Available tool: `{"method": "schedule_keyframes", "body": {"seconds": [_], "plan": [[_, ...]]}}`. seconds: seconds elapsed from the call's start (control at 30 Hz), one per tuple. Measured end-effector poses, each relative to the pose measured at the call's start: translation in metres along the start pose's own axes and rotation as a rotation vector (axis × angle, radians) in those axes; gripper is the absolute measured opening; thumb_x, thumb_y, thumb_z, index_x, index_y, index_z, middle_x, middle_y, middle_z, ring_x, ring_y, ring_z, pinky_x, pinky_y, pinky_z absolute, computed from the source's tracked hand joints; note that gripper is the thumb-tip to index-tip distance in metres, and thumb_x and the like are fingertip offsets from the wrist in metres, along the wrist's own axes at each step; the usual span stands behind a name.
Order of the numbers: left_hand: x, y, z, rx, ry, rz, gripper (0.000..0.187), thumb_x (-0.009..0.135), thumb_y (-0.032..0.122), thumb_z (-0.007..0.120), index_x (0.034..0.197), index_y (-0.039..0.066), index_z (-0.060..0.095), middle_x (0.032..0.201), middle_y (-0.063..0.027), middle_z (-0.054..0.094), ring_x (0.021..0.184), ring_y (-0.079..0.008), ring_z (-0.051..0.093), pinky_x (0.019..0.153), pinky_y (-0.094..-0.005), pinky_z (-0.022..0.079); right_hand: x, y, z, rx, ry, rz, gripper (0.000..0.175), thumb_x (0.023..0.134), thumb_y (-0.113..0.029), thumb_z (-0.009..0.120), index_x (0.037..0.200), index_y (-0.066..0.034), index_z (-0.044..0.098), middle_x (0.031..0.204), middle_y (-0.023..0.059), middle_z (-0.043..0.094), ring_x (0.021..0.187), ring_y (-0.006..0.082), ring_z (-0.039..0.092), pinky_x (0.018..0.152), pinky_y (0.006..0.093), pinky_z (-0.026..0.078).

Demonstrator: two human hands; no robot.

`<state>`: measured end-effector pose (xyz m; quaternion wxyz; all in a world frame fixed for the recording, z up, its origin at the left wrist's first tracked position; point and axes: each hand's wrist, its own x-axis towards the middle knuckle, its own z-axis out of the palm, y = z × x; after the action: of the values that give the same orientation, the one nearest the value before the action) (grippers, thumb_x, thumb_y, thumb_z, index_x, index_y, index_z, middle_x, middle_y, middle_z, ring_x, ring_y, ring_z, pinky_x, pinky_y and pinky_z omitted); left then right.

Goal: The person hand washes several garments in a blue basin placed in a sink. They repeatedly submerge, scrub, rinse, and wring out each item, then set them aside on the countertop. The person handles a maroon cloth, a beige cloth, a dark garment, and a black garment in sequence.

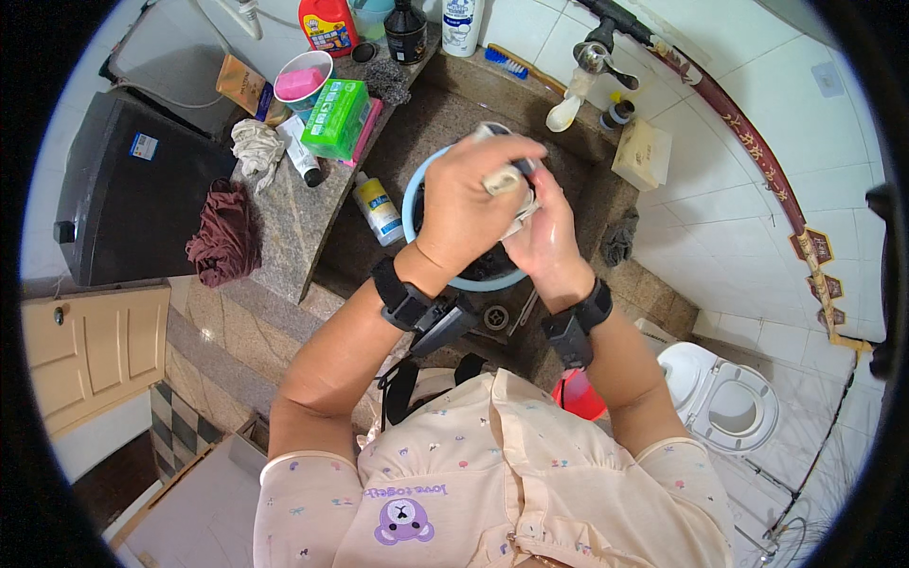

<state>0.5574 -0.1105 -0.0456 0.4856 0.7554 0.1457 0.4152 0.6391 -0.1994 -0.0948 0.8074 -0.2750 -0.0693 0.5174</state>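
Observation:
My left hand (465, 202) is closed around a bunched white and dark cloth (501, 180), perhaps a sock. Against the cloth's other side is my right hand (545, 231), wet and partly curled, with its fingers at the bundle. Both hands are above a light blue basin (465, 283) that stands in a brown stone sink (454, 117). Dark fabric (490, 266) lies in the basin, much of it hidden by my hands. Just left of the basin, a white bottle with a yellow and blue label (378, 211) leans in the sink.
On the left stone counter (284, 231) are a green package (336, 119), a cup with pink soap (302, 82), a tube (300, 150) and a maroon cloth (226, 234). A tap (595, 60) overhangs the sink's back edge, near a blue-bristled brush (508, 62). A toilet (728, 405) stands right.

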Motion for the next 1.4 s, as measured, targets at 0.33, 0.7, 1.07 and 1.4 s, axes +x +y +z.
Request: {"method": "schedule_keyframes", "body": {"seconds": [0.33, 0.7, 1.07, 1.4], "plan": [[-0.024, 0.013, 0.006, 0.392, -0.331, 0.668, 0.017, 0.058, 0.02, 0.065, 0.075, 0.016, 0.062, 0.084, -0.0007, 0.057, 0.082, -0.0219, 0.056, 0.072, -0.0357, 0.047, 0.02, -0.049, 0.018, -0.473, -0.173, 0.593, 0.029, 0.097, -0.033, 0.052, 0.08, -0.0107, 0.059, 0.073, -0.0029, 0.058, 0.067, 0.0057, 0.051, 0.062, 0.0234, 0.043], [-0.058, -0.004, 0.021, 0.357, -0.448, 0.866, 0.013, 0.062, 0.024, 0.064, 0.064, 0.017, 0.054, 0.074, -0.0001, 0.045, 0.073, -0.0186, 0.05, 0.067, -0.0303, 0.043, 0.016, -0.045, -0.001, -1.062, -0.406, 0.662, 0.035, 0.091, -0.033, 0.059, 0.072, -0.0045, 0.06, 0.067, -0.0016, 0.053, 0.062, 0.007, 0.046, 0.057, 0.0234, 0.038], [-0.063, -0.02, 0.017, 0.254, -0.601, 0.929, 0.013, 0.068, 0.026, 0.068, 0.072, 0.017, 0.061, 0.087, 0.0002, 0.052, 0.079, -0.0179, 0.051, 0.067, -0.0295, 0.042, 0.003, -0.043, -0.014, -1.101, -0.339, 0.624, 0.036, 0.092, -0.03, 0.053, 0.068, -0.0025, 0.055, 0.066, 0.0008, 0.053, 0.063, 0.0085, 0.045, 0.06, 0.0253, 0.039], [-0.081, -0.037, 0.005, 0.324, -0.762, 1.007, 0.014, 0.072, 0.027, 0.066, 0.082, 0.018, 0.062, 0.096, -0.0024, 0.053, 0.092, -0.0217, 0.053, 0.075, -0.0327, 0.043, -0.004, -0.022, -0.03, -1.238, -0.343, 0.575, 0.033, 0.093, -0.025, 0.05, 0.071, -0.0004, 0.056, 0.068, 0.0019, 0.053, 0.066, 0.0111, 0.046, 0.065, 0.0266, 0.04]]}}
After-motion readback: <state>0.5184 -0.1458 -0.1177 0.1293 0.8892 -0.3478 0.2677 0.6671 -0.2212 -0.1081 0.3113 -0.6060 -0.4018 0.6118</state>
